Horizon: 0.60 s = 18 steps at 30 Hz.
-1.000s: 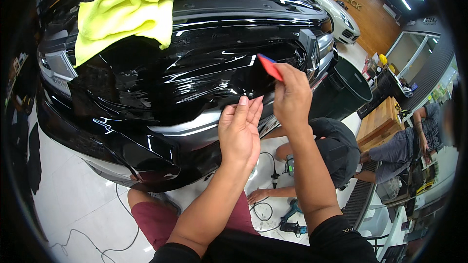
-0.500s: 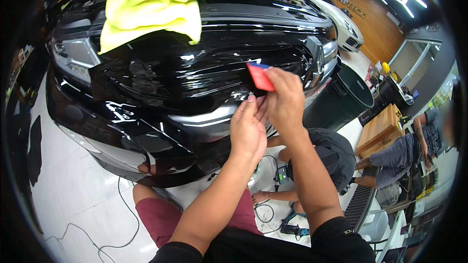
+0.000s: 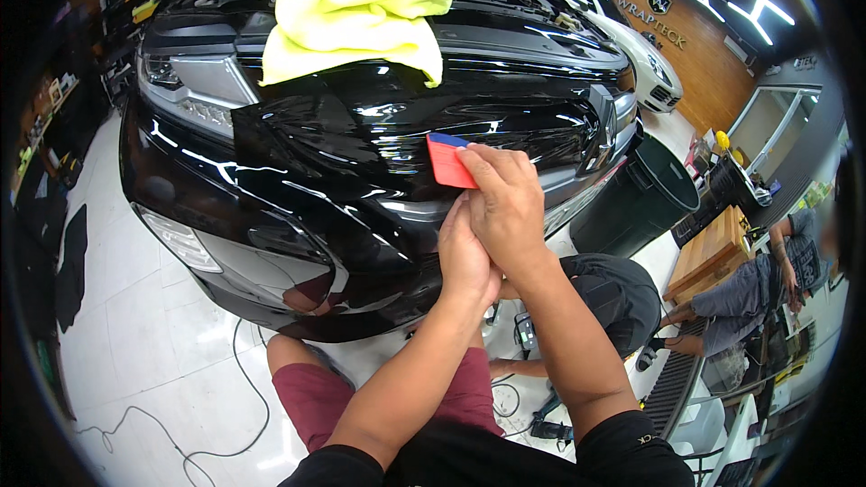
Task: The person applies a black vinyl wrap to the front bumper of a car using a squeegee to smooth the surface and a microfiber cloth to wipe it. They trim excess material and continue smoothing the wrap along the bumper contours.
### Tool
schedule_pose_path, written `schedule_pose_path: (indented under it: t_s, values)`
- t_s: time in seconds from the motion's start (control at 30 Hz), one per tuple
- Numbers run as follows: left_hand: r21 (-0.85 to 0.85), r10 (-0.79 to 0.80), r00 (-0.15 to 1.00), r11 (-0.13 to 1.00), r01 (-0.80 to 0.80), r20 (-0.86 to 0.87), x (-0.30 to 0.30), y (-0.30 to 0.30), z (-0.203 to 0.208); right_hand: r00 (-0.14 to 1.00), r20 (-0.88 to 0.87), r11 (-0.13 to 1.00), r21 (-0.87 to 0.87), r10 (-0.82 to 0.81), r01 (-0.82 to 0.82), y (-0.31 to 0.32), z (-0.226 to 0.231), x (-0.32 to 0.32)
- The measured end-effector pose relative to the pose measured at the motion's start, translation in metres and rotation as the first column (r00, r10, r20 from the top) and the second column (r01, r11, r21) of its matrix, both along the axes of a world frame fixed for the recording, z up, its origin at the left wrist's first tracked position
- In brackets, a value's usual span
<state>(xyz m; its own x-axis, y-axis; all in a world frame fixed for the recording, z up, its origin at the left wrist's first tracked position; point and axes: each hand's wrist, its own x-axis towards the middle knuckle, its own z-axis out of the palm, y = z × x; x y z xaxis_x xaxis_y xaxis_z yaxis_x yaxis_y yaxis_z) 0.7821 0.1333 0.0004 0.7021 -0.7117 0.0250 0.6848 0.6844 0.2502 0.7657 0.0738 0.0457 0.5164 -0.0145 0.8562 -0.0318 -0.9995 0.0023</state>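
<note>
A right hand pinches a red squeegee against the black car's front; the left hand, apparently flat and empty, presses just beneath it

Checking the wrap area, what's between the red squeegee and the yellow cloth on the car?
Head view: only glossy black film, wrinkled, lies between the red squeegee and the yellow cloth; nothing else rests there.

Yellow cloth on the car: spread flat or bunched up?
Bunched up. The yellow microfibre cloth lies in loose folds on the black car, its edges overlapping, not laid flat.
</note>
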Motion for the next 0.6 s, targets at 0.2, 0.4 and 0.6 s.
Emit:
schedule_pose_path:
  t_s: [0.2,0.4,0.6]
  values:
    - [0.087,-0.131,0.975,0.989,0.117,0.178,-0.006,0.043,-0.019,1.000,0.002,1.000,0.015,0.023,-0.023,-0.002,0.012,-0.006]
    - [0.500,-0.402,0.645,0.865,0.035,0.650,-0.016,0.158,-0.080,0.996,-0.039,0.987,-0.135,0.080,-0.085,0.065,-0.005,0.024]
    - [0.439,-0.727,0.108,0.282,-0.853,0.678,-0.016,0.336,-0.181,0.971,0.233,0.986,0.165,-0.057,0.018,-0.043,0.083,0.018]
